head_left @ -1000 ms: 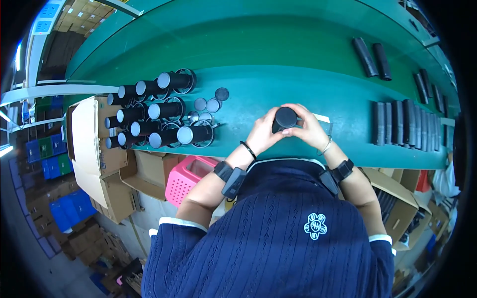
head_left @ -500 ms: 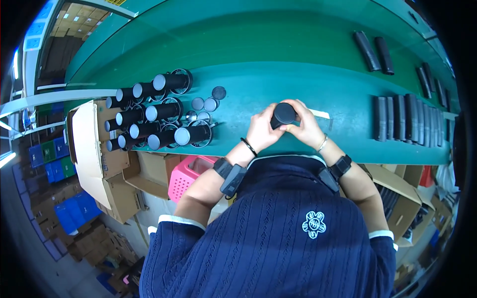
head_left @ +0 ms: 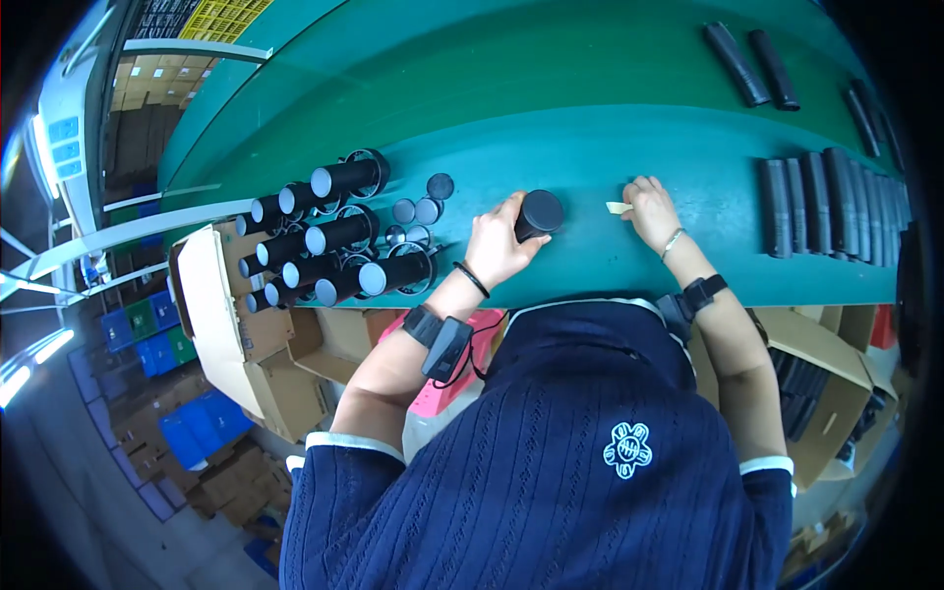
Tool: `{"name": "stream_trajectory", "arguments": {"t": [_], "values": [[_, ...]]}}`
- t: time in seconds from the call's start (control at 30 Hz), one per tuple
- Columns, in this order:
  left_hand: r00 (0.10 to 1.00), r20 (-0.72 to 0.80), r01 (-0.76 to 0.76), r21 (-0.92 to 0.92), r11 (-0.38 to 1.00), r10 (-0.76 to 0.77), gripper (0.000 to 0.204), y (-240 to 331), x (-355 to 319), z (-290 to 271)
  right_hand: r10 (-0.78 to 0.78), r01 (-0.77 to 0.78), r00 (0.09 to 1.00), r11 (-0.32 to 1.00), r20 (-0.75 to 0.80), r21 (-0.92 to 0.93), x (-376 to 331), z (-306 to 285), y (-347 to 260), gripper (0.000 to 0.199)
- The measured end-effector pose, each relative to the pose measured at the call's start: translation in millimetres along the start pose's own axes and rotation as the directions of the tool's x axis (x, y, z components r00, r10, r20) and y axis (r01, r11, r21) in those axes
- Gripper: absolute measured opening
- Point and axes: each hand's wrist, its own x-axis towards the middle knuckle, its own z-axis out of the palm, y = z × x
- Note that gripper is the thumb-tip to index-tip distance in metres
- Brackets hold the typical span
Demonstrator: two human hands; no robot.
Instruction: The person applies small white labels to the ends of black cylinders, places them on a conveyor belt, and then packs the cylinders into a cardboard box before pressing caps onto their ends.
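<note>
My left hand (head_left: 501, 241) is wrapped around the side of a black cylinder with a flat round top (head_left: 541, 212), above the green table (head_left: 590, 265). To its right, my right hand (head_left: 651, 211) is closed at the tabletop, fingers pinched on a small pale yellow strip (head_left: 618, 207) whose end pokes out to the left. Left of my left hand are several round caps or discs (head_left: 429, 210), dark and grey. Beyond them stand rows of black cylinders with pale grey ends (head_left: 344, 233), several with a ring at the base.
Dark ribbed tubes (head_left: 816, 202) lie side by side at the right, with more (head_left: 736, 64) on the far part of the table. Below the near edge are open cardboard boxes (head_left: 221, 315) and a pink plastic basket (head_left: 438, 393). Blue bins (head_left: 205, 429) rest on the floor at left.
Both hands were around the black cylinder. My right hand has left it and moved right, onto the pale strip. My left hand has shifted slightly left, still with the cylinder.
</note>
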Motion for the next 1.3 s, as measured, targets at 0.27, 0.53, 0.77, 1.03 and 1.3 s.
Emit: {"name": "stream_trajectory", "arguments": {"t": [0.27,0.53,0.77,1.03,1.3], "values": [[1.0,-0.005,-0.012,0.035,0.999,0.012,0.057,-4,-1,9,-0.192,0.197,0.979,0.976,0.065,-0.092,0,0,-3,0.008],[1.0,0.004,0.005,0.071,0.997,-0.005,0.058,3,4,13,0.077,-0.432,0.9,0.299,0.429,0.851,2,-14,-16,0.016],[0.993,0.105,0.025,0.221,0.975,-0.049,0.06,12,12,19,-0.053,-0.147,0.966,0.695,0.254,0.704,-5,-44,-44,0.019],[0.979,0.196,-0.021,0.338,0.941,-0.049,0.059,10,19,32,-0.038,-0.312,0.911,0.589,0.411,0.746,5,-65,-76,0.02],[0.967,0.248,-0.057,0.428,0.902,-0.057,0.057,2,21,40,-0.041,-0.297,0.911,0.625,0.41,0.722,10,-53,-77,0.026]]}}
